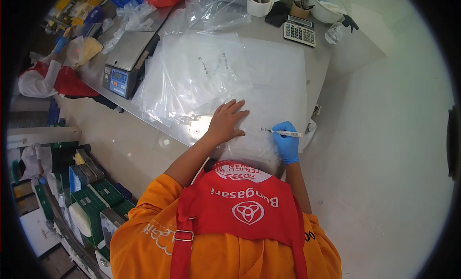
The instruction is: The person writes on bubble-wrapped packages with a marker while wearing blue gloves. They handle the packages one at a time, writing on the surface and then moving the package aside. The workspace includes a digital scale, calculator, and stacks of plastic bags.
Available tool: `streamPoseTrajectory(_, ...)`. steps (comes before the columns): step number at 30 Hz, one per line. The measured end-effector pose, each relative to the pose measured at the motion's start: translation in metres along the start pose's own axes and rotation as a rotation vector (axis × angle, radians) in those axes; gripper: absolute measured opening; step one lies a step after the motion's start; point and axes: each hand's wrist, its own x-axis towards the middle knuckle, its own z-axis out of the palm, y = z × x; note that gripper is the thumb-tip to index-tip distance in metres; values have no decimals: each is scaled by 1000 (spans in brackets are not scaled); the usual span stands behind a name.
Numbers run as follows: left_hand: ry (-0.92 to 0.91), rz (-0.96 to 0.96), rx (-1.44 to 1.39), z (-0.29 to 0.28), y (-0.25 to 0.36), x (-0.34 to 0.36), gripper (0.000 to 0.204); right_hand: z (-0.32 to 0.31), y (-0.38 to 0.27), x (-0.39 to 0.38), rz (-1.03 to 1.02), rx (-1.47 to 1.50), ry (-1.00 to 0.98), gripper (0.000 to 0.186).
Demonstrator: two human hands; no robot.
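Observation:
My right hand, in a blue glove, is closed around a white marker pen. The marker's dark tip meets a clear plastic bag, where a few small dark handwritten strokes show. My bare left hand lies flat with its fingers spread, pressing on the plastic. Beyond it, more clear plastic bags lie spread in overlapping layers, with dark handwriting on them.
A digital scale stands at the left table edge. Along the back are a calculator, a tape roll, a white bowl and a spray bottle. Another person works at far left. A white wall rises at right.

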Motion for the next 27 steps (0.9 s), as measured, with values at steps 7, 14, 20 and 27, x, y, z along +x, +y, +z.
streamPoseTrajectory(7, 7, 6, -4, 2, -1, 0, 77, -4, 0, -1, 58, 20, -13, 8)
streamPoseTrajectory(14, 4, 3, -5, 2, 0, -1, 76, -5, 3, -2, -53, -24, 17, 12)
streamPoseTrajectory(20, 7, 8, -8, 2, 0, 0, 77, -6, 5, -4, 71, 43, 16, 5)
streamPoseTrajectory(27, 4, 8, -7, 2, 0, 0, 77, -8, 5, -4, 44, 6, 25, 7)
